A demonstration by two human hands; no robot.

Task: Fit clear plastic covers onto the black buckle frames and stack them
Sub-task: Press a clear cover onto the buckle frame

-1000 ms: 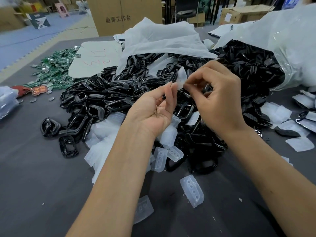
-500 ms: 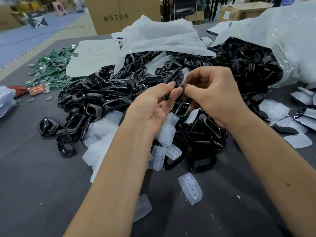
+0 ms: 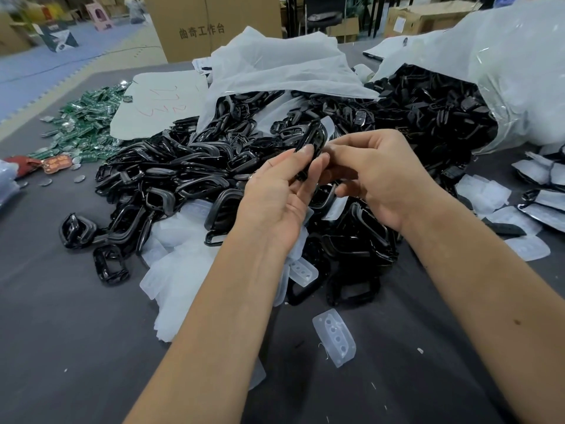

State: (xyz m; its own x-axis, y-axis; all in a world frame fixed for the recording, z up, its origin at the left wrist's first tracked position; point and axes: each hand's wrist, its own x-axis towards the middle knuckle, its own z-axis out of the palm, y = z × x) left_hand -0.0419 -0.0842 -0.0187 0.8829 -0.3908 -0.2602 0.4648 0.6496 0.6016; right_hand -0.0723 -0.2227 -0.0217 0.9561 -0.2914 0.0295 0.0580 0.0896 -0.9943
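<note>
Both hands meet above a big heap of black buckle frames [image 3: 189,175]. My left hand [image 3: 275,194] and my right hand [image 3: 376,175] together hold one black buckle frame [image 3: 315,142], standing on edge between the fingertips. The left fingers pinch its near side; the right thumb and fingers grip its right side. A clear cover on it cannot be made out. Loose clear plastic covers [image 3: 174,270] lie under my left forearm, and a single one [image 3: 334,336] lies on the grey table between my arms.
A torn white bag [image 3: 284,68] and a large clear bag [image 3: 504,71] spill more black frames. Covered pieces and clear covers [image 3: 489,194] lie at the right. Green circuit boards [image 3: 82,123] sit far left, a cardboard box [image 3: 211,26] behind.
The hands dropped slightly toward me. A black frame now stands up between the fingertips, where a second ago the fingers pinched a small clear piece.
</note>
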